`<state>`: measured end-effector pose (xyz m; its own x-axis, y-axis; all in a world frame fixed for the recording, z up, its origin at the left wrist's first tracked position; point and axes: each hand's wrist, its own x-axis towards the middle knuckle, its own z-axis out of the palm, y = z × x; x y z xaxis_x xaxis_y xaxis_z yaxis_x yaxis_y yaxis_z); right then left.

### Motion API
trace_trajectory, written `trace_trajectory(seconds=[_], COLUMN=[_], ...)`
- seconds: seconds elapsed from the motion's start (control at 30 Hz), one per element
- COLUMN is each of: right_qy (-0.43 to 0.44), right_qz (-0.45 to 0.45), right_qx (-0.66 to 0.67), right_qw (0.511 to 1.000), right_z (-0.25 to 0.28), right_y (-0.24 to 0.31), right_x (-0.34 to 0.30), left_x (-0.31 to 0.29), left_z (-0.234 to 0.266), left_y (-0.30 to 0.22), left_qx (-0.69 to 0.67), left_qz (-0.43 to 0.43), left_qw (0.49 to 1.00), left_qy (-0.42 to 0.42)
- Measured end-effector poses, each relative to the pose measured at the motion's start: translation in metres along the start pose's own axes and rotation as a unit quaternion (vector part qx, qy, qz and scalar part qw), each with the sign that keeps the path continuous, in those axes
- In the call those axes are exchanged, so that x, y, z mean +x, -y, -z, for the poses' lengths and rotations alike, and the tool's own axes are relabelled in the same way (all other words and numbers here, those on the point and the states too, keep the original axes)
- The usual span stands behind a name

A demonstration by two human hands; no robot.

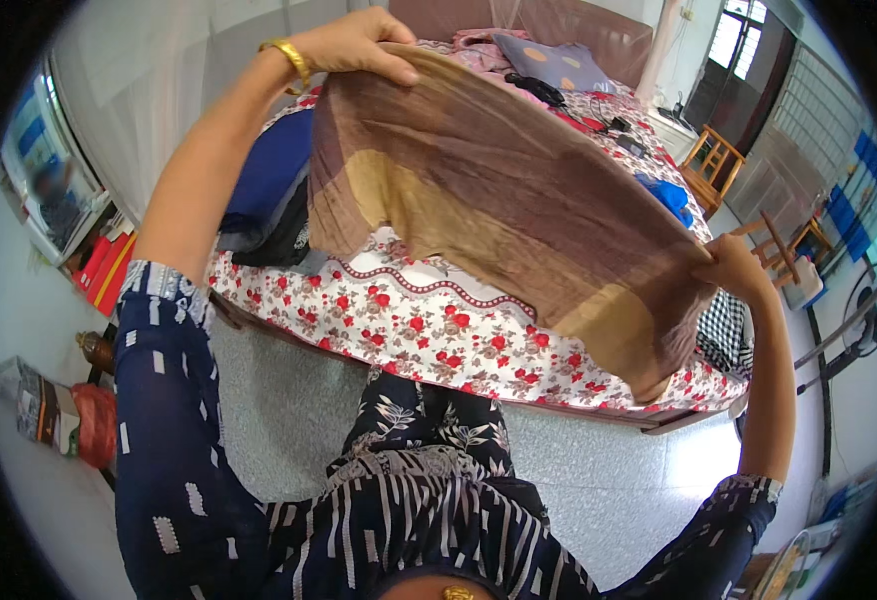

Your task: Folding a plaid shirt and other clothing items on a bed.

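A brown and tan cloth (499, 170) hangs stretched between my two raised hands, above the bed. My left hand (367, 48), with a gold bangle at the wrist, pinches its upper left corner, the thumb showing in front. At the cloth's right end my right hand (737, 268) grips the other upper corner, lower down than the left. The lower edge droops unevenly over the flowered bed sheet (449, 335). Part of the bed is hidden behind the cloth.
Dark folded clothes (271, 190) lie on the bed's left side, a checked cloth (725, 330) on its right. A grey pillow (556, 63) and a blue bundle (667, 198) are farther back. Wooden chairs (714, 170) stand at the right. A red bag (96, 425) is at the left wall.
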<state>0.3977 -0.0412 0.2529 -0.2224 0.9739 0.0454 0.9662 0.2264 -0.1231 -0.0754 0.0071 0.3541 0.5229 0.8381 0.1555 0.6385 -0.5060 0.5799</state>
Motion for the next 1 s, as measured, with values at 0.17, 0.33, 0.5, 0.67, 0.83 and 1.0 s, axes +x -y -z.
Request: trace_trajectory(seconds=[0.17,0.33,0.5,0.67,0.83,1.0], right_qy=[-0.06,-0.118,-0.164,-0.142,0.016,-0.218], right_qz=[0.053,0.027,0.038,0.032,0.036,0.01], right_qx=[0.125,0.321,0.317,0.366,0.36,0.108], right_qw=[0.989,0.939,0.934,0.919,0.932,0.97], right_z=[-0.006,-0.006,0.002,-0.011,-0.026,-0.03], right_y=[-0.034,-0.06,-0.048,-0.055,-0.071,-0.097], right_x=[-0.014,-0.026,-0.041,-0.039,-0.023,0.01], left_x=[-0.012,-0.021,-0.02,-0.023,-0.031,0.007], left_z=[0.015,0.016,0.027,0.035,0.035,0.016], left_y=[0.013,0.041,0.072,0.101,0.1,0.115], left_qx=[0.196,0.201,0.215,0.101,0.071,0.048], left_qz=[-0.01,0.047,0.049,0.021,0.146,0.13], left_qw=[0.98,0.978,0.975,0.992,0.982,0.983], left_qy=[0.015,0.042,0.0,-0.073,-0.092,-0.123])
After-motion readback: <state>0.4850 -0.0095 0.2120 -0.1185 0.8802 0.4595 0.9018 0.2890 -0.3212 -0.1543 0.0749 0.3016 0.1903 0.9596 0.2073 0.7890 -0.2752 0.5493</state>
